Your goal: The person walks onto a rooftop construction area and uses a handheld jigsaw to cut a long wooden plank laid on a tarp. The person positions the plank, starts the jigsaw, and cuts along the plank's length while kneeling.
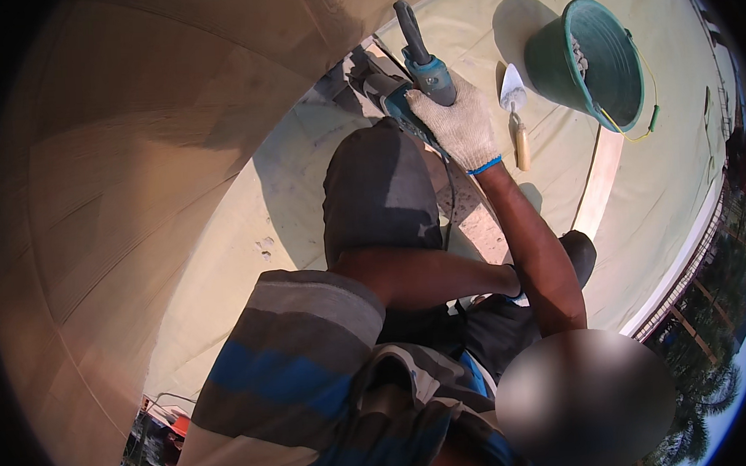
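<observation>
My right hand [453, 123], in a cream knit glove with a blue cuff, grips a teal and black corded power tool [432, 80] by its teal body, below an upright black handle. The tool's lower part lies beside my dark-trousered knee, over a narrow dusty strip. My left forearm crosses beneath my right one; at its end only a bit of my left hand [511, 284] shows, its fingers hidden behind my right forearm. Right of my right hand lies a trowel [521, 141] with a wooden handle and pale blade.
A green bucket [617, 83] with grey lumps stands at upper right, near a pale wooden board [598, 176] on the cream sheeting [658, 201]. A large tan curved surface [109, 188] fills the left. A railing and trees [707, 325] lie beyond the right edge.
</observation>
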{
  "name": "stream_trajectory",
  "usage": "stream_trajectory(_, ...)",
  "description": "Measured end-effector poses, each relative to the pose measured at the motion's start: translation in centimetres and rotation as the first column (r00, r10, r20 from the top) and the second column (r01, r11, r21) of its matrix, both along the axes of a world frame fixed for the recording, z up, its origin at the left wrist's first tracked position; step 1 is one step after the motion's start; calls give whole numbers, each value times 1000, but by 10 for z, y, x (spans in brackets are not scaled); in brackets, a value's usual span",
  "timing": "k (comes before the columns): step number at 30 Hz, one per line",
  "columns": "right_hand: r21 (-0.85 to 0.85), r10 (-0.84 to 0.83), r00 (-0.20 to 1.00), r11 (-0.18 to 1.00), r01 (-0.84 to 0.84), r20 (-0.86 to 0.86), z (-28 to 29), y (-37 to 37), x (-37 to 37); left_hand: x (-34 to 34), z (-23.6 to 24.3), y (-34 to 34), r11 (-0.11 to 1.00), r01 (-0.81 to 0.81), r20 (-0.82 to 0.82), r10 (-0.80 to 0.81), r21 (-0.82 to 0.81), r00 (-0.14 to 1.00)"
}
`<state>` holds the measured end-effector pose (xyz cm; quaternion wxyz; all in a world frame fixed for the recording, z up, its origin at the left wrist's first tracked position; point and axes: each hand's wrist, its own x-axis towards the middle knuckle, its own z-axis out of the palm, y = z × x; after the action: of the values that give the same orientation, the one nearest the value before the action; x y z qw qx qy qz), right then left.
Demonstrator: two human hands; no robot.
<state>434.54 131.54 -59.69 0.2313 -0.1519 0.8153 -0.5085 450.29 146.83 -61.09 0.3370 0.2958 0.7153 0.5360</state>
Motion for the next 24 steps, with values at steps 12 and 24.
stream_trajectory(12,31,11,1000,999,-11,20,-3,-2,2,-39,29,4,922,230,-126,-200,310,972)
stream_trajectory(24,63,-14,998,998,18,-55,-1,-2,-4,-6,40,-19,760,333,-180,-281,558,943)
